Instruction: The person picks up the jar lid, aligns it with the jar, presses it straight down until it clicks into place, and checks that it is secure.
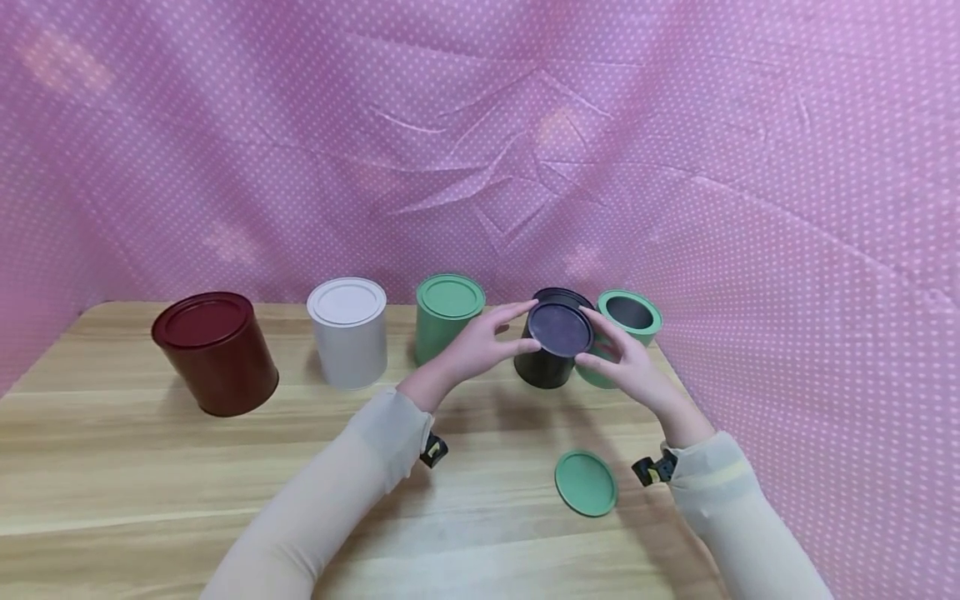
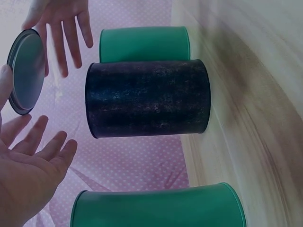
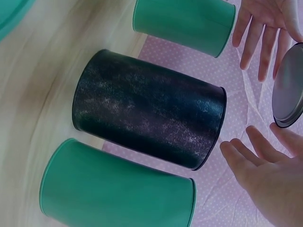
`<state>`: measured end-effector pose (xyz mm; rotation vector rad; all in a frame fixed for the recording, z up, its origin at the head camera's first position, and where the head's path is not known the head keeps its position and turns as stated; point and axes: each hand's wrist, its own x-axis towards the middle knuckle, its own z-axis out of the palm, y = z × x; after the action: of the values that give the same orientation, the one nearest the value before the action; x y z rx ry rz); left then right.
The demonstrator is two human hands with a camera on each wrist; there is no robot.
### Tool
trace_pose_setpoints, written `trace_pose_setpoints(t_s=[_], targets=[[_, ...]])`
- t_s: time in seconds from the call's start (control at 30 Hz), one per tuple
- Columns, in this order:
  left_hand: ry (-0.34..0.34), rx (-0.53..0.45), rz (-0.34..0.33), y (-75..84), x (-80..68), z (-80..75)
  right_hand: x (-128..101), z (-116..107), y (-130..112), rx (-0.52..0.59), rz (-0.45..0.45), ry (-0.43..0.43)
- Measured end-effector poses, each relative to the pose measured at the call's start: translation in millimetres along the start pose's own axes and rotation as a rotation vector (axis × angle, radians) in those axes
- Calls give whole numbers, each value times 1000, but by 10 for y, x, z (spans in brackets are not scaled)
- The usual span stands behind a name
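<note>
Over the wood-grain tabletop [image 1: 135, 475], we observed the left hand [image 1: 480, 340] and right hand [image 1: 636, 367] pinching the black lid [image 1: 558, 330] above the black can [image 1: 543, 369], where uneven grip could have let it slip.

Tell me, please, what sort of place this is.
Perhaps a booth arranged for recording handwork, though I cannot be certain. Pink dotted cloth hangs behind and at the sides of a wooden table, and a small black device sits at the person's left wrist.

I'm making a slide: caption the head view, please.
Two hands hold a dark lid above a black can; a green lid lies on the table.
</note>
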<state>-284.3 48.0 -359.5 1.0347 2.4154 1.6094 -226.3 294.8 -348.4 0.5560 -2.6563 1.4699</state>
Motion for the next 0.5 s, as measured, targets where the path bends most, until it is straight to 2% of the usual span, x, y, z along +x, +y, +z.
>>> trace_pose_setpoints(t_s=[0.27,0.5], targets=[[16,16,-11,39,75,1,65,-85,-24,-94,-20,11],[30,26,-50,92,156,36,113,-179,-50,-114,-13,2]])
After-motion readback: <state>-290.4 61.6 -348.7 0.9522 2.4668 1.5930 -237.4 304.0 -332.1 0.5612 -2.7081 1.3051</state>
